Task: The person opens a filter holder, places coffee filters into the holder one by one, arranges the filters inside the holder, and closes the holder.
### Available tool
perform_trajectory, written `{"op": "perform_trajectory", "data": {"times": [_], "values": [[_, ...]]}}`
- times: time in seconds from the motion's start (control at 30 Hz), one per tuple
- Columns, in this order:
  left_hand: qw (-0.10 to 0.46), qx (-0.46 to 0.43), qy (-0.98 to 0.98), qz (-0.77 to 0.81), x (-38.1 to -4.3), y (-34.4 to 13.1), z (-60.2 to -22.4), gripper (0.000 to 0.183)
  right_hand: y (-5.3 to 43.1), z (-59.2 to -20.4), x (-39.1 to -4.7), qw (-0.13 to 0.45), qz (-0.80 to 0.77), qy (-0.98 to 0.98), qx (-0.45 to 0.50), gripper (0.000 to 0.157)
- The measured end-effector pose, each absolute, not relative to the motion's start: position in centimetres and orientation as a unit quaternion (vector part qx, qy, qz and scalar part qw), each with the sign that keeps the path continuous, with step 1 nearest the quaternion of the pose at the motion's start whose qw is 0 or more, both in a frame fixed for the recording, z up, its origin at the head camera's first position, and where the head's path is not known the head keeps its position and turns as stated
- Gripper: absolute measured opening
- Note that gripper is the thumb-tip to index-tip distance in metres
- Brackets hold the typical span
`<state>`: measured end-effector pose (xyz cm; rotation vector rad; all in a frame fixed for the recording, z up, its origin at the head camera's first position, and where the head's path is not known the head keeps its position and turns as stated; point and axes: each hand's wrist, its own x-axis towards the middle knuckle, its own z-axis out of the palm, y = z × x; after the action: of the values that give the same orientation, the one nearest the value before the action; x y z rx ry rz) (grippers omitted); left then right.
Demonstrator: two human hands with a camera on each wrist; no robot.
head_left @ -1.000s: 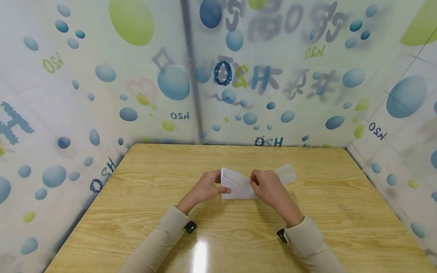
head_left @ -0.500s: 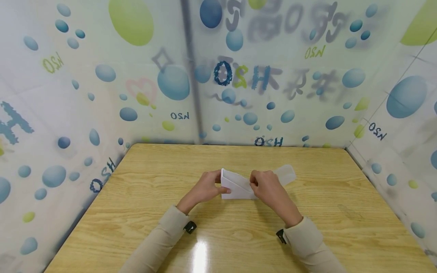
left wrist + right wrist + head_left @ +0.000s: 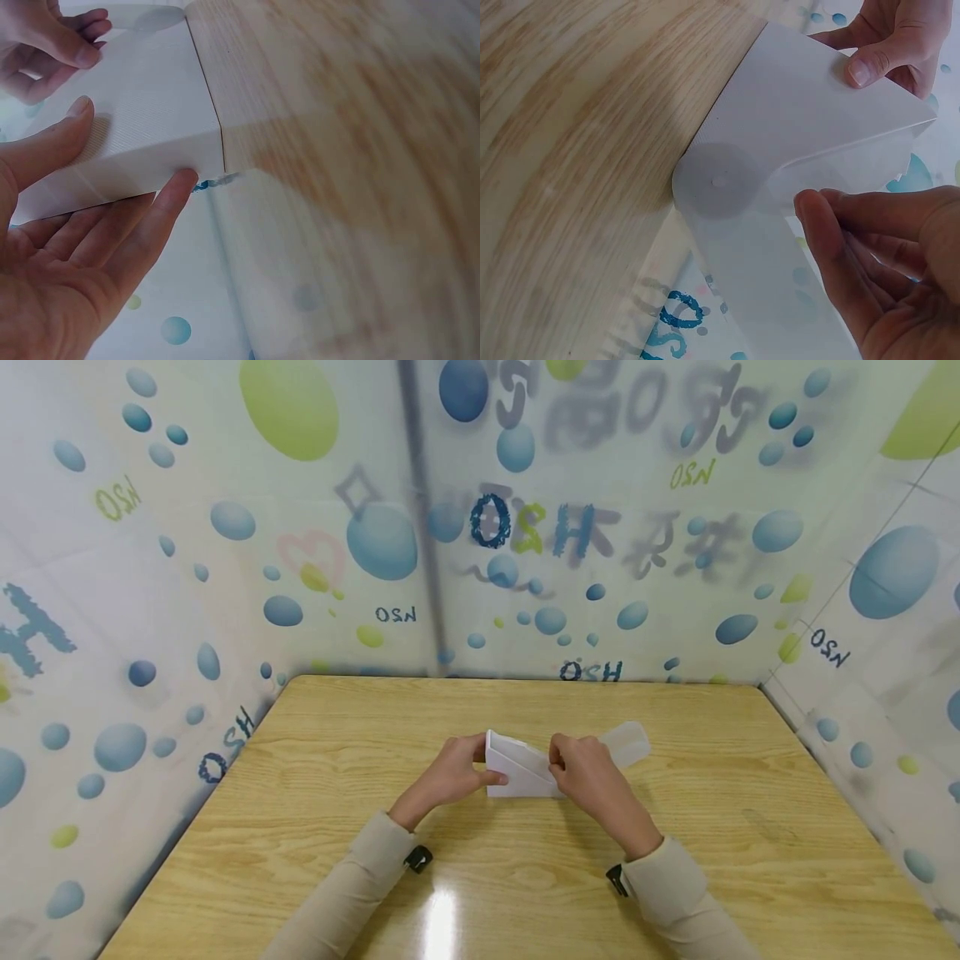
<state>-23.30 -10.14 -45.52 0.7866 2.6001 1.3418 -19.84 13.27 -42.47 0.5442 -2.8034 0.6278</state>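
A white box (image 3: 521,779) with a slanted open top stands on its long edge on the table. My left hand (image 3: 455,770) grips its left end, the thumb on the near face and the fingers round the end and far side (image 3: 90,247). A translucent round-ended lid (image 3: 757,277) meets the box at a disc-shaped corner and swings out to the far right, partly behind my right hand (image 3: 592,772). At the slanted opening, the thumb and forefinger of that hand pinch the edge of a clear sheet (image 3: 862,166). The box's inside is mostly hidden.
The wood-grain table (image 3: 360,718) runs back to a wall sheet (image 3: 637,635) printed with blue and green spots. Similar sheets enclose both sides. Small black devices (image 3: 417,859) sit at both cuffs. Light glares off the table near its front.
The clear part showing in the opening has sunk slightly toward the box's slanted edge. Both hands keep nearly the same place and the box stays put.
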Motion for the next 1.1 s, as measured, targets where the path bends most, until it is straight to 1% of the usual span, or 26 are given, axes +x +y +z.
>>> {"op": "perform_trajectory", "data": {"times": [0.3, 0.7, 1.1], "values": [[0.059, 0.256, 0.857, 0.444, -23.27, -10.08, -45.42, 0.039, 13.26, -42.64, -19.91, 0.118, 0.209, -0.953, 0.187, 0.016], [0.058, 0.26, 0.856, 0.442, -23.28, -10.16, -45.36, 0.037, 13.22, -42.83, -19.93, 0.105, 0.201, -0.956, 0.187, 0.015], [0.058, 0.261, 0.858, 0.438, -23.07, -10.13, -45.15, 0.038, 13.42, -42.26, -19.74, 0.109, 0.18, -0.96, 0.187, 0.008]]}}
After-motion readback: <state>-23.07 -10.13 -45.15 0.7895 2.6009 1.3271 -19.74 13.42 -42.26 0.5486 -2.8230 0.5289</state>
